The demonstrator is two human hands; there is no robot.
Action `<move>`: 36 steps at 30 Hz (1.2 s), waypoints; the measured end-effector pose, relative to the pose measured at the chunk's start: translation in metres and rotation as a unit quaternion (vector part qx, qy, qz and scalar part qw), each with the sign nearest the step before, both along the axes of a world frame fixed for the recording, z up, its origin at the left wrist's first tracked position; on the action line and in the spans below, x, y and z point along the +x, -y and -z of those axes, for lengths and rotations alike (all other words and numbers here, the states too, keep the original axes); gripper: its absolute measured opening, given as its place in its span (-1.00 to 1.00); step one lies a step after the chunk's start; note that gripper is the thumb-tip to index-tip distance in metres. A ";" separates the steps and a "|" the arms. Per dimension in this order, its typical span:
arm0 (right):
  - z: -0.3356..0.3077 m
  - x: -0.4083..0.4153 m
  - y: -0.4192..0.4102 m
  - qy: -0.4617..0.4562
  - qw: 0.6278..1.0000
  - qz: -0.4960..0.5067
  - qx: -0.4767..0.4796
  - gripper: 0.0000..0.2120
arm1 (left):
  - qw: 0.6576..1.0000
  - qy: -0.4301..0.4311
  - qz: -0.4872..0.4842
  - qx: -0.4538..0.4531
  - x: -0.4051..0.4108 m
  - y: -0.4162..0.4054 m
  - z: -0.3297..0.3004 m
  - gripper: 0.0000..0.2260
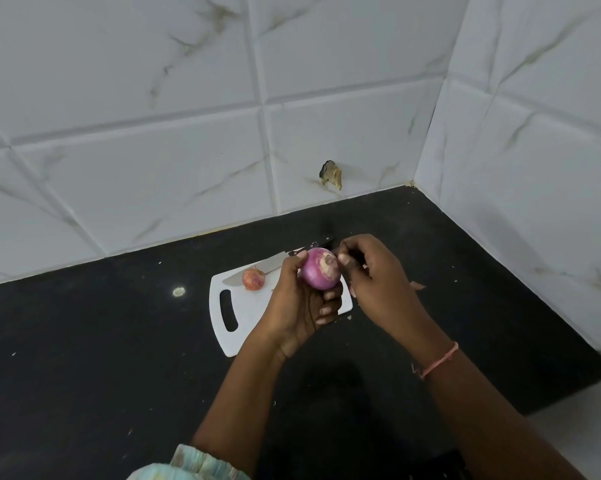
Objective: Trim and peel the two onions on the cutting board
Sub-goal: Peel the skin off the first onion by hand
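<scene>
L hand (pixel 297 306) grip curled round purple onion (pixel 320 268) — R hand (pixel 368 271) grip pinching its skin at top.

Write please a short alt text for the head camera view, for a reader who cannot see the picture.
A person's left hand holds a peeled purple onion above a white cutting board while the right hand picks at its trimmed end. A second, unpeeled onion and a knife lie on the board, on a black counter in a tiled corner.
</scene>
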State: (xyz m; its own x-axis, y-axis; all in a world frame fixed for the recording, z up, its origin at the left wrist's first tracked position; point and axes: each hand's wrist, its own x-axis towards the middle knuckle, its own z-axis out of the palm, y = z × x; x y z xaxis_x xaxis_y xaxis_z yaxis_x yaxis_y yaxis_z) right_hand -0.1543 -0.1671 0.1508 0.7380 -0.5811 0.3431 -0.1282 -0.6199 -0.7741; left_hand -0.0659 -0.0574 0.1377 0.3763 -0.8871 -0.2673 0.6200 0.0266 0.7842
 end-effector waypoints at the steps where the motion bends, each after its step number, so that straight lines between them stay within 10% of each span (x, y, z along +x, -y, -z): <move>1: 0.002 0.000 0.001 0.012 0.999 0.017 0.038 -0.91 | 1.000 -0.014 0.005 -0.011 0.000 0.000 0.001 -0.53; 13: 0.061 -0.026 0.061 -0.068 0.964 0.252 0.053 -0.95 | 0.989 -0.126 0.013 -0.077 0.005 -0.002 0.006 -0.40; 17: 0.066 -0.030 0.065 -0.175 0.963 0.201 0.044 -0.77 | 0.990 -0.125 -0.003 -0.065 0.005 0.000 0.005 -0.38; 24: 0.006 -0.018 0.015 0.126 0.990 0.001 -0.060 -0.83 | 1.000 -0.027 -0.005 0.012 0.007 -0.001 -0.003 -0.53; 36: -0.005 -0.008 0.004 0.066 0.978 -0.072 -0.186 -0.88 | 0.958 0.183 -0.063 0.210 0.002 -0.008 -0.023 -0.43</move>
